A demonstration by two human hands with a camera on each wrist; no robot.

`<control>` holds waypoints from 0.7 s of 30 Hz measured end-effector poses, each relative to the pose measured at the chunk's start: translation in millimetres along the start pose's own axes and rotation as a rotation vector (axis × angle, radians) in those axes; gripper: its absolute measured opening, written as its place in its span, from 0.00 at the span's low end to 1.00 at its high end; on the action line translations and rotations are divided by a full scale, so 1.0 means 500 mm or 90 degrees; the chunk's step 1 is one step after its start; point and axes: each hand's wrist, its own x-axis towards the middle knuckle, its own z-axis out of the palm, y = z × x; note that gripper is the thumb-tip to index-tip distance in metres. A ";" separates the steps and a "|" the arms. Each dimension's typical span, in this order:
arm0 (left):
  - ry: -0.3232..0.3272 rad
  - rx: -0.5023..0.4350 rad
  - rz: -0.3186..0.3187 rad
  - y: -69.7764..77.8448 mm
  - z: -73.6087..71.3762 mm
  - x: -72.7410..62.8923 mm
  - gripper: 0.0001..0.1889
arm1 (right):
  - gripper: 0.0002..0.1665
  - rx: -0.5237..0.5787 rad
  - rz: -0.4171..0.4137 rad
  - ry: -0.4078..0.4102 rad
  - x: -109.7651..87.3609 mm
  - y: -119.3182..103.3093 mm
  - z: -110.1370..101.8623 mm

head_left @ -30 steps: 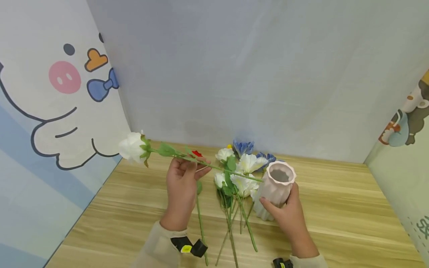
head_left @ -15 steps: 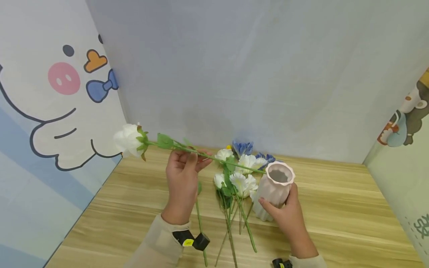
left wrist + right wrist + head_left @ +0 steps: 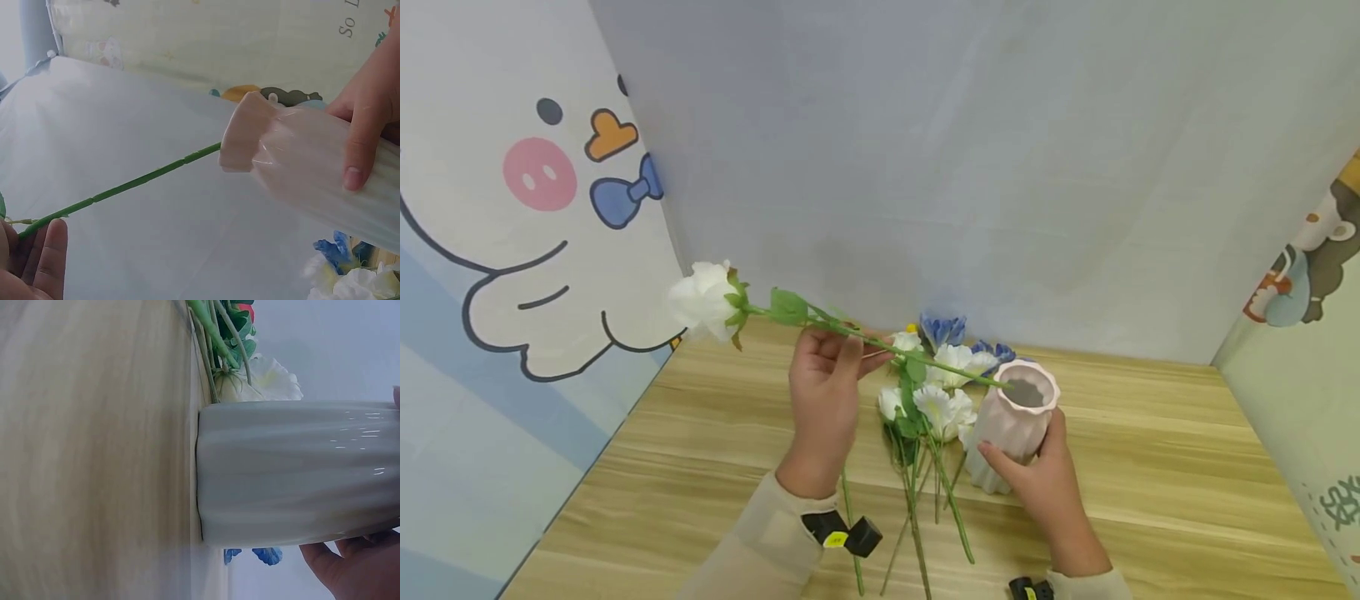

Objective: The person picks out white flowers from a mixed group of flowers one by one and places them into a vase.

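Observation:
My left hand [image 3: 827,383] pinches the green stem of a white rose [image 3: 706,302], its bloom pointing up and left. The stem's lower end lies over the mouth of a pale pink fluted vase [image 3: 1006,433]; in the left wrist view the stem [image 3: 140,181] meets the vase rim. With thumb in front and fingers behind, my right hand [image 3: 1048,487] grips the vase by its side. The vase base is at the wooden table top in the right wrist view.
Left of the vase lie several white flowers [image 3: 943,408] with long stems toward me. Blue flowers [image 3: 943,329] lie behind them, near the grey back wall [image 3: 925,167]. A cartoon-printed panel [image 3: 542,317] stands at the left.
My left hand has moved up and to the right with the rose. Its stem end has come from beside the vase to over the mouth. The right hand and vase have hardly moved.

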 end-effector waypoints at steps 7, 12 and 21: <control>-0.047 0.037 -0.007 -0.009 0.028 0.008 0.08 | 0.58 -0.006 -0.002 -0.005 0.001 0.001 0.001; -0.091 0.041 0.001 -0.014 0.053 0.008 0.08 | 0.58 -0.008 -0.011 -0.005 0.002 0.004 0.001; -0.124 0.045 0.003 -0.033 0.072 -0.001 0.10 | 0.58 -0.004 -0.013 -0.006 0.002 0.004 0.001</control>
